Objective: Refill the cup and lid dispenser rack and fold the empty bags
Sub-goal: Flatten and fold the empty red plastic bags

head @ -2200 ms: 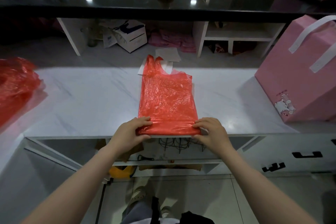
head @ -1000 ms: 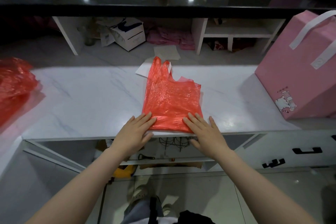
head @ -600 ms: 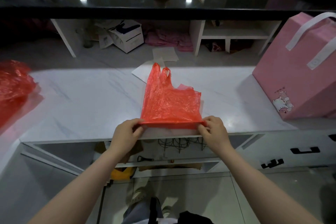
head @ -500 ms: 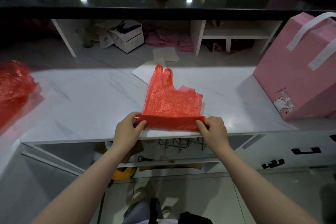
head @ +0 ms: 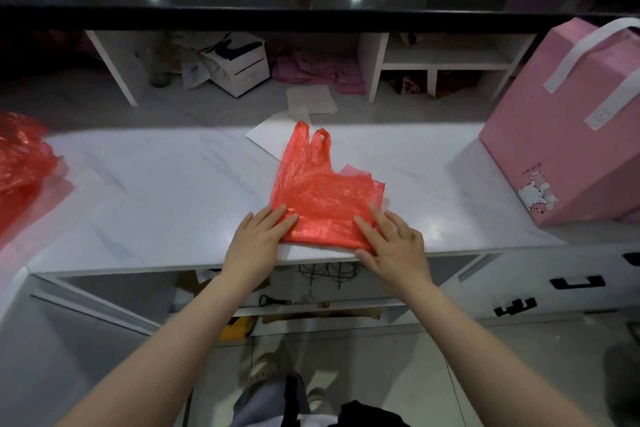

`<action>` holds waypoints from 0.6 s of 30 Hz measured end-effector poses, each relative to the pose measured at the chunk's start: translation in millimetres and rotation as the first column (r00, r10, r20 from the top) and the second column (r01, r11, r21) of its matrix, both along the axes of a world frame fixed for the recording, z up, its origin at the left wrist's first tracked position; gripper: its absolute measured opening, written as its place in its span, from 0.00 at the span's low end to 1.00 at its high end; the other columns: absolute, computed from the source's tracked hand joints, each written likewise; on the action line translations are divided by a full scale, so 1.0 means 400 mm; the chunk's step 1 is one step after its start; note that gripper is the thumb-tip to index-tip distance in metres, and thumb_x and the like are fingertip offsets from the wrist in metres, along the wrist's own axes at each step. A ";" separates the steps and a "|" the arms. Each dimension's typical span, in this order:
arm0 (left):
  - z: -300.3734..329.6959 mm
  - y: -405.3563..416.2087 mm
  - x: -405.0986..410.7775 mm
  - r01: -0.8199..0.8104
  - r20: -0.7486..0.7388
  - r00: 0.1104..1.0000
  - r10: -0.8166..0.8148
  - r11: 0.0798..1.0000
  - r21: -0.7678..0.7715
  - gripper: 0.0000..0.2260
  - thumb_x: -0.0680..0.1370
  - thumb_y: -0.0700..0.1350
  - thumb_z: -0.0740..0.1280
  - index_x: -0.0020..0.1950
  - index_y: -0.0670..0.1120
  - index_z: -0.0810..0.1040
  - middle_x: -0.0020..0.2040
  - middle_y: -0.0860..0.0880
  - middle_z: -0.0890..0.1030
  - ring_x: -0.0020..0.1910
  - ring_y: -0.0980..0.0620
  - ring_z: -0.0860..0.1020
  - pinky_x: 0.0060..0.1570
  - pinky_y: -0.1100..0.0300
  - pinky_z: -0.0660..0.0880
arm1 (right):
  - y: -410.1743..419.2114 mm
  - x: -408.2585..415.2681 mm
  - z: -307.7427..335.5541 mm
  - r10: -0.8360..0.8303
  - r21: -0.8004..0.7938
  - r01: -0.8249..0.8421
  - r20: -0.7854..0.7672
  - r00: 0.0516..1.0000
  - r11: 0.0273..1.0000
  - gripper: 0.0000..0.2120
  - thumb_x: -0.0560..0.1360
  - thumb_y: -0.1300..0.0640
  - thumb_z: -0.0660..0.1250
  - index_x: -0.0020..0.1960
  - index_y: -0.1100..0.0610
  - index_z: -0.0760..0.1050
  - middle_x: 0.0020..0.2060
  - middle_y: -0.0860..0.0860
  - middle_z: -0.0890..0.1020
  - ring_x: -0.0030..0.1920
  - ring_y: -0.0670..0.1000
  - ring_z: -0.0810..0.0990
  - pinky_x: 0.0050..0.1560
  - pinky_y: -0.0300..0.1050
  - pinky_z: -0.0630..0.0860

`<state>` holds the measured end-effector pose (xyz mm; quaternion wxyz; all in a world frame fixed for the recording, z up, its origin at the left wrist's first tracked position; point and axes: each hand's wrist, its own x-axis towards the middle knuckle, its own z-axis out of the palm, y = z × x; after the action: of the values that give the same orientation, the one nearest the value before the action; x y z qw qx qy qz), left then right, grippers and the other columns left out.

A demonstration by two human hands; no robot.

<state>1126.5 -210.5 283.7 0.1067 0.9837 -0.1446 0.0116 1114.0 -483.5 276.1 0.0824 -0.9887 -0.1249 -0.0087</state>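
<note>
While both palms press flat on its near folded edge, the red plastic bag (head: 320, 199) lies just below the middle of the frame on the white marble-patterned counter (head: 156, 204), close to the counter's front lip. The left hand (head: 258, 241) rests on the bag's lower left corner with fingers straight and spread a little, gripping nothing. The right hand (head: 393, 248) covers the lower right corner the same way, fingers extended and laid on the plastic, not curled around it. The bag's two handle loops point toward the top of the frame and overlap a white sheet of paper (head: 268, 133). At the left edge of the frame sits a crumpled heap of more red plastic bags (head: 22, 156), well apart from the hands. A pink gift bag (head: 568, 135) with white strap handles stands on the counter at the right edge.
</note>
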 end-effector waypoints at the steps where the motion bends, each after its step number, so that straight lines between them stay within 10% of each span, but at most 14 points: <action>1: -0.001 0.010 0.000 -0.001 -0.047 0.999 0.000 1.000 -0.014 0.26 0.81 0.40 0.55 0.77 0.56 0.57 0.78 0.52 0.56 0.77 0.50 0.53 0.74 0.51 0.46 | -0.006 -0.005 -0.007 0.055 -0.065 -0.057 -0.036 0.998 0.996 0.31 0.77 0.34 0.49 0.77 0.39 0.46 0.78 0.42 0.47 0.75 0.50 0.48 0.68 0.51 0.52; 5: 0.008 0.042 -0.023 0.074 -0.089 0.992 -0.084 0.990 -0.117 0.25 0.80 0.54 0.59 0.77 0.57 0.59 0.77 0.56 0.57 0.76 0.55 0.55 0.74 0.54 0.45 | -0.021 -0.015 0.002 0.122 0.053 -0.121 -0.006 0.993 0.991 0.32 0.75 0.47 0.67 0.76 0.46 0.60 0.75 0.47 0.62 0.74 0.56 0.60 0.70 0.55 0.56; 9: 0.011 0.064 -0.052 0.104 -0.007 0.994 -0.107 0.977 -0.185 0.29 0.73 0.53 0.73 0.72 0.52 0.69 0.72 0.53 0.69 0.70 0.51 0.68 0.71 0.54 0.60 | -0.041 -0.024 0.010 0.010 0.372 -0.051 0.111 0.994 0.927 0.18 0.68 0.65 0.73 0.58 0.57 0.81 0.50 0.52 0.77 0.53 0.53 0.72 0.55 0.48 0.71; 18: 0.038 0.044 -0.025 -0.242 -0.158 0.970 0.185 0.804 -0.543 0.04 0.75 0.47 0.71 0.46 0.56 0.79 0.42 0.59 0.79 0.44 0.57 0.77 0.41 0.63 0.72 | -0.013 0.029 0.020 -0.253 0.473 0.224 -0.004 0.968 0.852 0.13 0.78 0.56 0.62 0.35 0.56 0.74 0.38 0.47 0.71 0.45 0.51 0.69 0.45 0.44 0.66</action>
<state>1116.6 -192.9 298.9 0.3940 0.9188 -0.0180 0.0175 1125.8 -488.7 284.0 0.3140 -0.9462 0.0022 -0.0777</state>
